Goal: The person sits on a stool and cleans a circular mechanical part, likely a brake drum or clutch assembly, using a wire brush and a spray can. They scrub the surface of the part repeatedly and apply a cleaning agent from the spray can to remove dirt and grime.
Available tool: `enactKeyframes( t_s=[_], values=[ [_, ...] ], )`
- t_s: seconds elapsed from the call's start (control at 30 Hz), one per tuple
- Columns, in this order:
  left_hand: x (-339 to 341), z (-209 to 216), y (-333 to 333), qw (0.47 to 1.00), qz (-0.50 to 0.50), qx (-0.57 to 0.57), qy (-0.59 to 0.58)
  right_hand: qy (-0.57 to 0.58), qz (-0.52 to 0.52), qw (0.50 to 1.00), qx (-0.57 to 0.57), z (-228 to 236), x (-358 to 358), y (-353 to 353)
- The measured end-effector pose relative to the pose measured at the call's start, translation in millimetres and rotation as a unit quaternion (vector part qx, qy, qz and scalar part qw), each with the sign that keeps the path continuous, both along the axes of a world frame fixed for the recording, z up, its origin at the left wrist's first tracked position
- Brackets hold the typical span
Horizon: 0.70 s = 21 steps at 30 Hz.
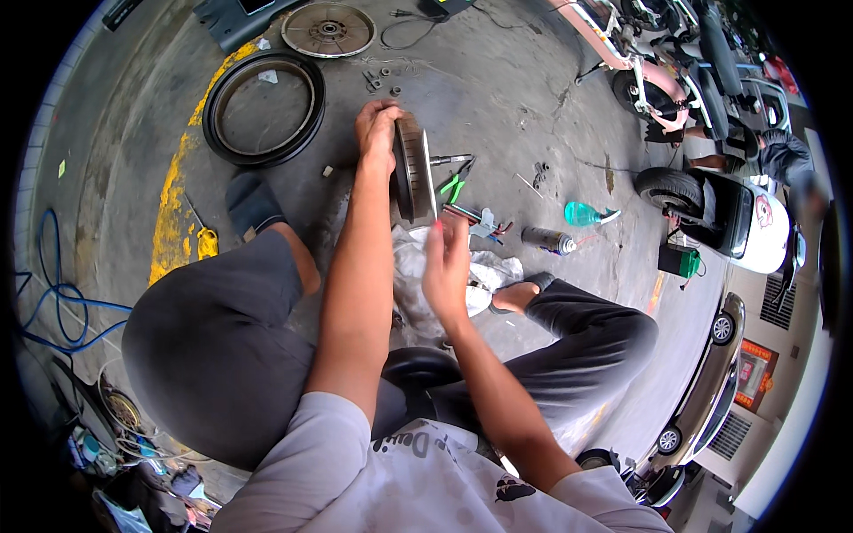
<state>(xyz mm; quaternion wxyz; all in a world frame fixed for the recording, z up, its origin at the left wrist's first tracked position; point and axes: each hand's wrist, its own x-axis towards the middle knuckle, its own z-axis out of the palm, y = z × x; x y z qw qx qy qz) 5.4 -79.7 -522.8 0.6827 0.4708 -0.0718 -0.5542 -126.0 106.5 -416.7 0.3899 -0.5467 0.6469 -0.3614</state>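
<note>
A round hub motor core (409, 169) stands on edge before me, brown and ribbed around its rim. A pale side plate and a metal axle (449, 160) face right. At its upper edge, my left hand (377, 131) is closed around the rim. My right hand (446, 271) is raised beside the plate's lower edge and smeared by motion; whether it holds anything is unclear. Green-handled pliers (458, 182) lie just right of the axle. Beneath the core and my right hand is a crumpled whitish cloth (413, 275).
A black-rimmed wheel ring (211, 111) and a round metal cover (329, 49) lie farther off. Several nuts (395, 91) are nearby. A yellow-handled screwdriver (207, 242) lies left; a spray can (548, 240) and teal bottle (582, 214) lie right. Scooters (657, 89) stand at far right.
</note>
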Motion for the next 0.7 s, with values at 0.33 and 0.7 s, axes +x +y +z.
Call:
enactKeyframes(
  t_s=[0.33,0.7],
  values=[
    [14,-9,0,1.000,-0.001,0.006,0.006,-0.066,-0.001,0.998,0.002,33,7,-57],
    [8,-6,-2,1.000,-0.006,-0.001,-0.007,-0.058,-0.043,0.997,-0.005,10,31,-64]
  ],
)
